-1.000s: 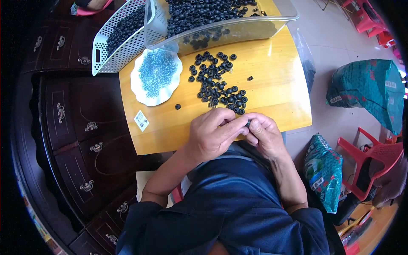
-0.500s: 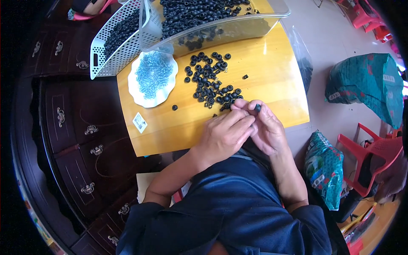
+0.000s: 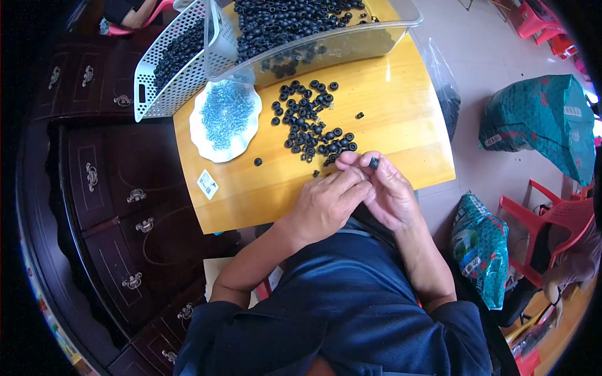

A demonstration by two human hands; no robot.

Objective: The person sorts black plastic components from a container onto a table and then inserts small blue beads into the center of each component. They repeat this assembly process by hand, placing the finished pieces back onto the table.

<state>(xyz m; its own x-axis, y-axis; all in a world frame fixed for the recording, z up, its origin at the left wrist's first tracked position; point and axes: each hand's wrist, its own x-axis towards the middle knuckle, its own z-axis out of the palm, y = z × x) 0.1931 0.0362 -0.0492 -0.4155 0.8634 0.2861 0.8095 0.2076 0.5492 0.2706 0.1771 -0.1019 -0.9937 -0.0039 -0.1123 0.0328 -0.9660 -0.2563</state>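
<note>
Between the thumb and forefinger of my right hand is a small black cylindrical part, one end facing up. My left hand is closed in a pinch against the right hand's fingers, and whatever it grips is hidden. Both hands are over the near right edge of the yellow wooden table. Just beyond them lies a loose pile of black ring-like parts. Off to the left, a white scalloped plate bears many small clear bluish pieces.
At the table's far side stand a clear plastic bin and a white perforated basket, both with black parts. A small white label lies at the left edge. Teal sacks and a red chair with a person beside it are on the right.
My hands stay together, shifting slightly; the black part in my right hand has moved a little left and down. The view has tilted slightly.
</note>
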